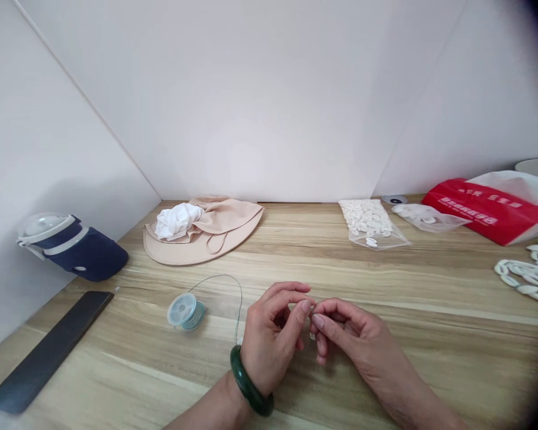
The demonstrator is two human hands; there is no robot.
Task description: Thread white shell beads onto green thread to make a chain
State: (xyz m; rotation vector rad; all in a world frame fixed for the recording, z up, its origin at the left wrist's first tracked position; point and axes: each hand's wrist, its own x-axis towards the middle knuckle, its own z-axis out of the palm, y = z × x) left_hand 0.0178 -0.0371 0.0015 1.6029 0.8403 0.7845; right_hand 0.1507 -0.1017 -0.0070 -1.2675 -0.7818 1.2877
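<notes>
Cord [224, 283] paid out from spool [186, 312] to L hand [269, 340], which w/ R hand [352, 337] pinches small white piece [312, 336] at fingertips; loose white links [526, 278] lie piled far R, unstrung.

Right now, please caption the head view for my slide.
Left hand and right hand pinch a white piece near a cord spool.

Thin cord [241, 301] runs from a small translucent spool [185, 312], which lies tilted on its side with blue-green winding showing, arcs up and over, then drops behind the left hand [269, 340]. The fingertips [305, 306] of that hand and the right hand [347, 337] pinch close together around a small white piece [312, 336], mostly hidden by the fingers. A loose chain of white oval links [529, 275] lies well apart, at the right edge of view.
</notes>
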